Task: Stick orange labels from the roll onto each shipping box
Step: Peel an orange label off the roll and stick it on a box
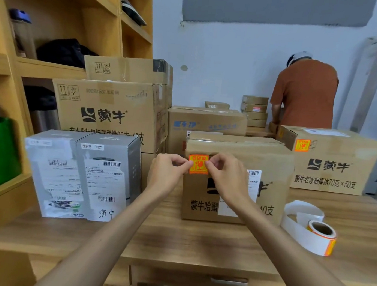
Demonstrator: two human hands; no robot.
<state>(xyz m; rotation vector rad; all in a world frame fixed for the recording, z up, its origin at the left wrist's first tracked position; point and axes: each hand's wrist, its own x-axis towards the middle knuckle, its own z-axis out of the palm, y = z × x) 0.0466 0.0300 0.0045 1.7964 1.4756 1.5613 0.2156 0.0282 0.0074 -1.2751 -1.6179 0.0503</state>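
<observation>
Two hands, one label (198, 164): the left hand (167, 170) pinches its left edge and the right hand (224, 174) its right edge, flat against the front box (238, 150), upper left. It is square, bright orange, red print. A second label (302, 145) sits on the right box (329, 161). One roll (320, 236) lies on the table (176, 238).

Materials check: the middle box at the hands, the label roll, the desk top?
Middle box: brown corrugated cardboard by the look, matte, with clear glossy tape along the top seam.
Label roll: cardboard-coloured core, white backing strip, likely release paper, orange labels on the outside.
Desk top: wood-grain pattern, smooth, faint sheen; laminate or real wood, cannot tell.
</observation>
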